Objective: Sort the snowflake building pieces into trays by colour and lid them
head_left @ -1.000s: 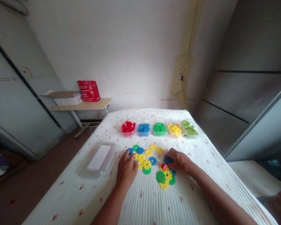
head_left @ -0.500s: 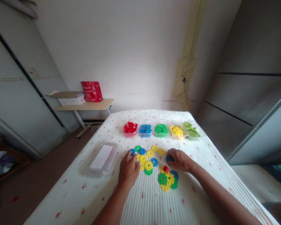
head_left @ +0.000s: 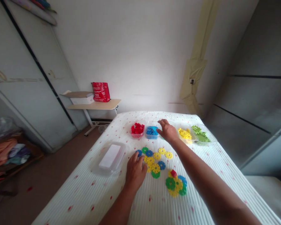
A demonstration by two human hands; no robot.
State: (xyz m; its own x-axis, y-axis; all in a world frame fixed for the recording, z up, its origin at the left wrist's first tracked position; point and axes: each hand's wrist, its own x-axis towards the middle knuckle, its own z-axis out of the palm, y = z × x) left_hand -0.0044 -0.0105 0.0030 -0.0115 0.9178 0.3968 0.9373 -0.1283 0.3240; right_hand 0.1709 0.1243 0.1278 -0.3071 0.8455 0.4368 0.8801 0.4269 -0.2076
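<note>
Right hand (head_left: 168, 130) hung over tub row, thumb and fingers spread wide, nothing visible between them. Blue discs (head_left: 151, 130) lay at 9 o'clock from right hand, nearer of two, heaped in clear tub (head_left: 152, 137). Left hand (head_left: 135, 170) rested with fingers loosely parted; loose blue disc (head_left: 140, 152) at 12 o'clock by fingertips, contact unclear. Loose disc round, notched, without long axis; heaped outlines overlapped, hard to separate.

Right hand (head_left: 168, 130) beside the tub (head_left: 151, 137) of blue pieces (head_left: 152, 130), left hand (head_left: 135, 171) near loose notched discs (head_left: 155, 166).
</note>
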